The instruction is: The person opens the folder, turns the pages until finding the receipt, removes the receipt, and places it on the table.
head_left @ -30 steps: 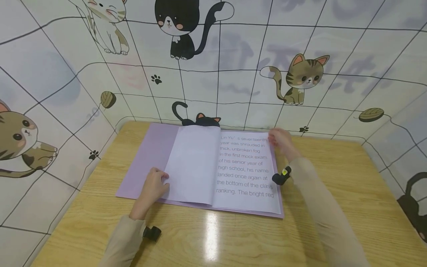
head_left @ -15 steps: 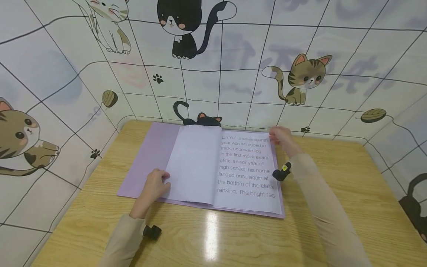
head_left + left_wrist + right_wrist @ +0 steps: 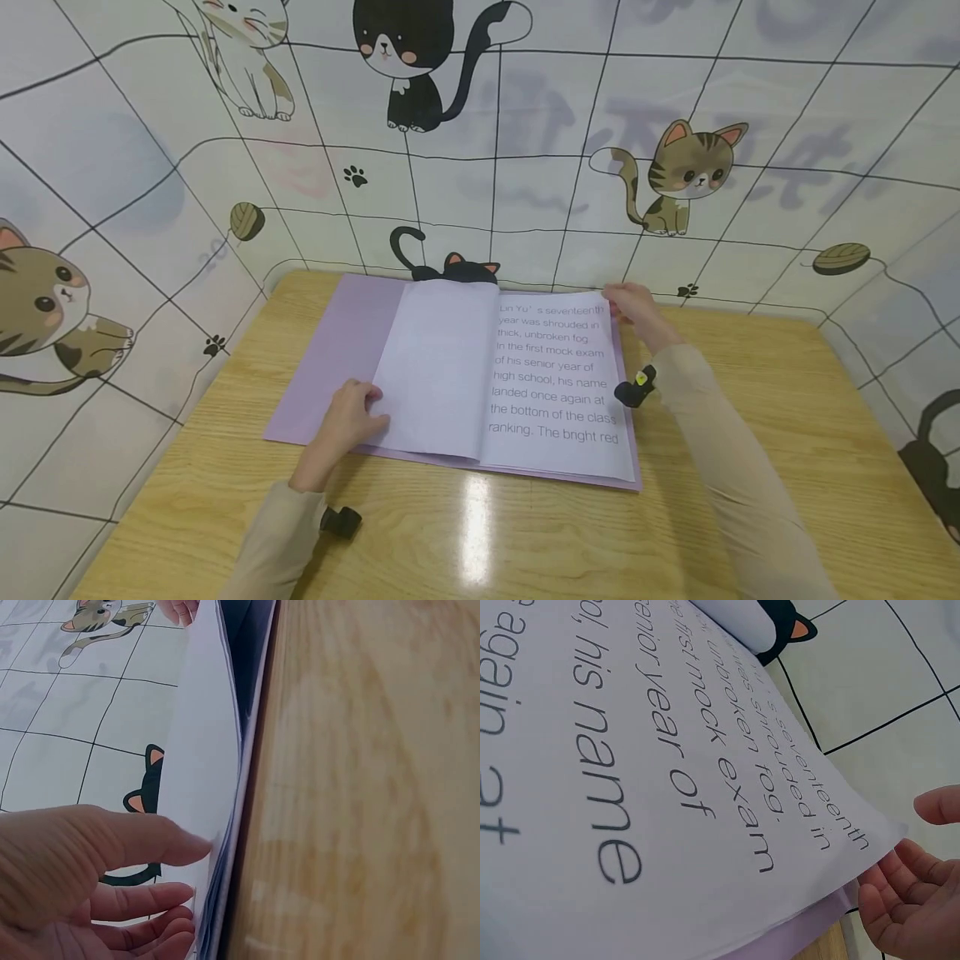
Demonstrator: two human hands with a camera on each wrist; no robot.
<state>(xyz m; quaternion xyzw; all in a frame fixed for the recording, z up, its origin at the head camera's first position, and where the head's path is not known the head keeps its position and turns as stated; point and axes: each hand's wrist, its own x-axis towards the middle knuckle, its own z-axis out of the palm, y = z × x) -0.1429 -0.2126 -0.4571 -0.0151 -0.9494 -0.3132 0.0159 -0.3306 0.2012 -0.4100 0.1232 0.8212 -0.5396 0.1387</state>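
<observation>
An open book with a lilac cover [image 3: 330, 358] lies on the wooden table. Its left page [image 3: 435, 375] is blank; large print runs down the right page [image 3: 551, 454]. My left hand [image 3: 347, 423] rests on the outer edge of the blank page, thumb [image 3: 176, 840] spread from the fingers. At the top right corner my right hand [image 3: 636, 312] has its fingers [image 3: 907, 881] beneath the raised printed page. The right thumb [image 3: 939, 805] stands apart from the paper, beyond the corner. In the left wrist view a gap shows between pages near the spine.
Behind the table [image 3: 757, 392] rises a white wall covering [image 3: 540, 108] with a black grid and cartoon cats. Each wrist wears a small black camera, the left camera [image 3: 341, 522] and the right camera [image 3: 636, 387].
The top right corner of the printed page has come up slightly over my right fingers. My left thumb has shifted a little to the right. The book stays in place.
</observation>
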